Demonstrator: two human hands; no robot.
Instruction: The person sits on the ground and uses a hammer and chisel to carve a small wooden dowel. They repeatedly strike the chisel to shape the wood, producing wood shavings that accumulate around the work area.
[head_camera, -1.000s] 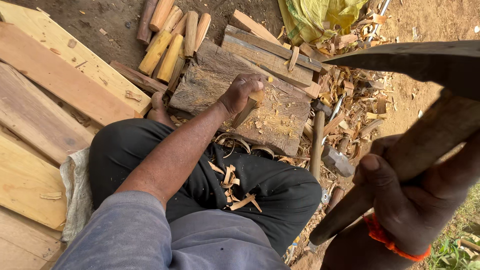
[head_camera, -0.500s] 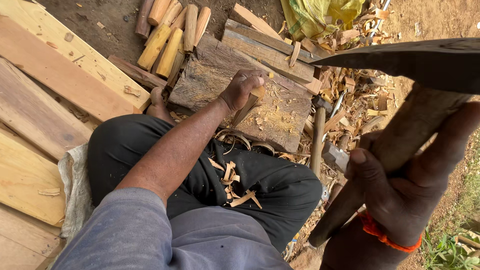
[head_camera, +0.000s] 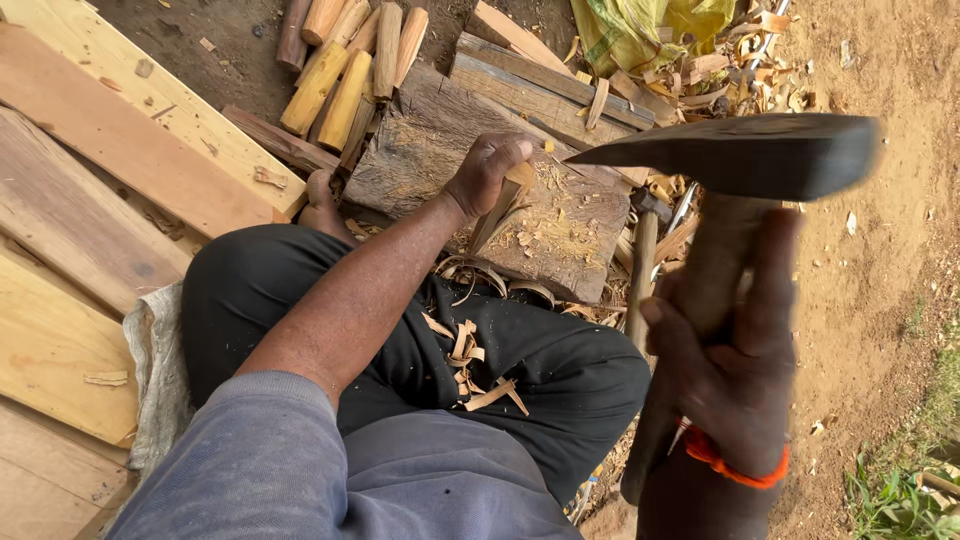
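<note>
Right hand (head_camera: 735, 375) clenched around the wooden handle of a raised hatchet (head_camera: 740, 155), above the chopping block (head_camera: 430, 150). Left hand (head_camera: 485, 170) grips a wood piece (head_camera: 500, 205) standing tilted on that block.

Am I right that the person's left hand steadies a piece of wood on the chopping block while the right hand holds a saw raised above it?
Not quite: the right hand holds an axe with a wooden handle, not a saw, as the head view shows. The rest stands: the left hand steadies a piece of wood on the chopping block.
</note>
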